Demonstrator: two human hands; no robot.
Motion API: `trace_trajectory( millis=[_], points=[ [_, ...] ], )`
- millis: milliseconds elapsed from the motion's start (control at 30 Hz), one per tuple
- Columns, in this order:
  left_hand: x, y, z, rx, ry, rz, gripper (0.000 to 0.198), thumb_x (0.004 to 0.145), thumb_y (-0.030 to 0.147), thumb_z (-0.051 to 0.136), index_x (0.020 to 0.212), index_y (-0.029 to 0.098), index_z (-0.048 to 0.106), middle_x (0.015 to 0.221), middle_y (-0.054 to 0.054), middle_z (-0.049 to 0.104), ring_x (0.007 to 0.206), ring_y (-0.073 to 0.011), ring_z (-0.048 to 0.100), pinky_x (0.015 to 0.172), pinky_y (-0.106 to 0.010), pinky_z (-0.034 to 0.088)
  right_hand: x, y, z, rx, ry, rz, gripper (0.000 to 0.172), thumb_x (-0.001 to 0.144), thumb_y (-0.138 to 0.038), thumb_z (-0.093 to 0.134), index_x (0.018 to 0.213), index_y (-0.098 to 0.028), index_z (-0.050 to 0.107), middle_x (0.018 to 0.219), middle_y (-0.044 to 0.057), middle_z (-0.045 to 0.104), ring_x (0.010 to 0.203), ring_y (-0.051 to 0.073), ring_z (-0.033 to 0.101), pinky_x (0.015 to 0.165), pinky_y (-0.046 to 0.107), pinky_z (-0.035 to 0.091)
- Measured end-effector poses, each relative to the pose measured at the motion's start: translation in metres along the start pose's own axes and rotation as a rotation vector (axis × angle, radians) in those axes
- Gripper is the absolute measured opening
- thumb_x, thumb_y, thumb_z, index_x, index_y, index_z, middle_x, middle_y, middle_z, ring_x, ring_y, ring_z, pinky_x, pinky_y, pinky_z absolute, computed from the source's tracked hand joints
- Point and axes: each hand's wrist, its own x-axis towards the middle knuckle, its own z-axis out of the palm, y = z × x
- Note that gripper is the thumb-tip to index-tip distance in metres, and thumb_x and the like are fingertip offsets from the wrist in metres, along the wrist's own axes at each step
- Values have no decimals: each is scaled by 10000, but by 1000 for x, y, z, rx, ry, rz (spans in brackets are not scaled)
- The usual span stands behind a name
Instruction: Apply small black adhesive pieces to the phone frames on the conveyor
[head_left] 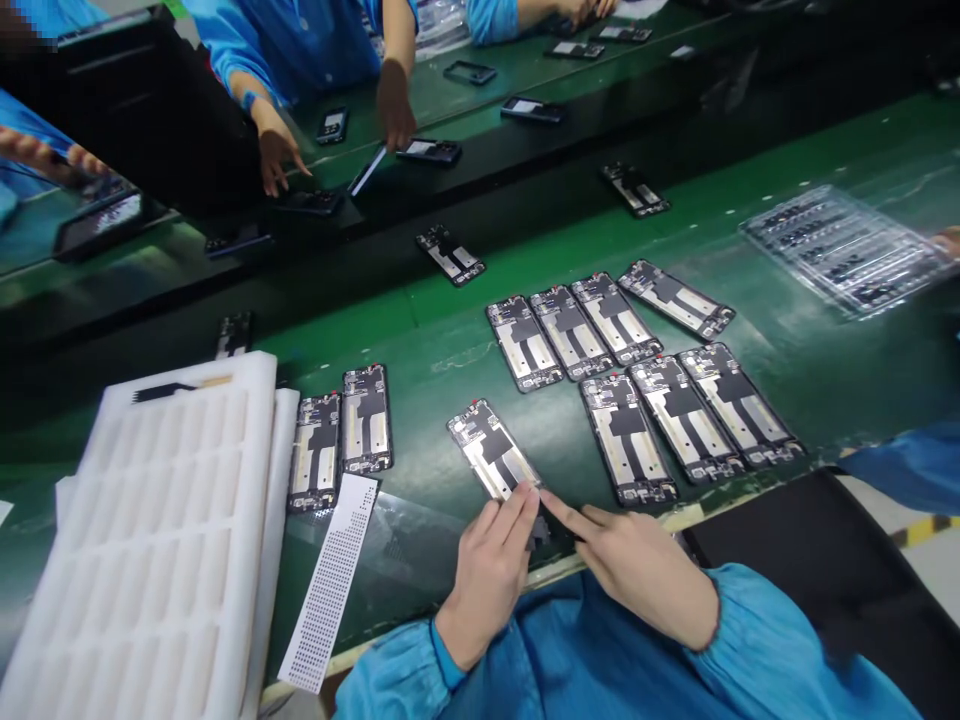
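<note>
**A:** What step's this, anyone know?

**B:** Looks like fiddling at the near end of a black phone mid-frame (pixel 495 450). Left hand (pixel 487 580) is half curled on it, right hand (pixel 637 570) reaches in with its index finger out, both partly closed. Can't tell if either actually grips.

**A:** Where's it sit?

**B:** About 12 o'clock from the hands. More phone frames (pixel 626 440) lie at 1 o'clock, white foam tray (pixel 259 450) at 9.

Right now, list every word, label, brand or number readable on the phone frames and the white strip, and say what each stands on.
No word, brand or number can be read.
Black phone frame: small marks may be present, but they are too small and blurred to read.
White perforated strip: rows of tiny dark marks, too small to tell whether they are characters.
</note>
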Motion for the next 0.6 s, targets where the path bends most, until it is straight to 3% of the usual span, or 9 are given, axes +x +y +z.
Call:
trace_trajectory(
  millis=[200, 333, 500, 600],
  points=[
    [0, -1, -4, -27, -31, -18, 560, 849, -9, 470, 1391, 95, 568, 1389, -149, 647, 988, -231, 672, 823, -353, 626, 6, -6, -1, -93, -140, 15, 633, 904, -135, 545, 1528, -223, 486, 862, 48, 770, 593, 226, 734, 454, 324, 368],
    [10, -4, -16, 7, -170, -115, 559, 883, 55, 548, 1433, 151, 545, 1482, -67, 574, 993, -224, 705, 828, -341, 636, 9, -11, -12, -95, -219, 82, 622, 943, -187, 512, 1559, -236, 438, 776, 62, 774, 652, 259, 753, 469, 323, 327],
    [19, -3, -19, 189, -310, -246, 603, 919, 158, 650, 1496, 212, 485, 1557, 6, 436, 803, -181, 743, 614, -308, 639, 21, -8, -31, -38, -264, 165, 547, 901, -238, 552, 1434, -353, 597, 817, 80, 797, 775, 290, 778, 541, 302, 371],
    [19, 0, -19, 180, -377, -241, 616, 927, 217, 672, 1508, 237, 467, 1587, 22, 361, 798, -169, 751, 628, -304, 643, 29, -7, -39, -25, -301, 212, 518, 872, -239, 564, 1362, -379, 661, 864, 94, 806, 822, 318, 780, 586, 315, 417]
  ],
)
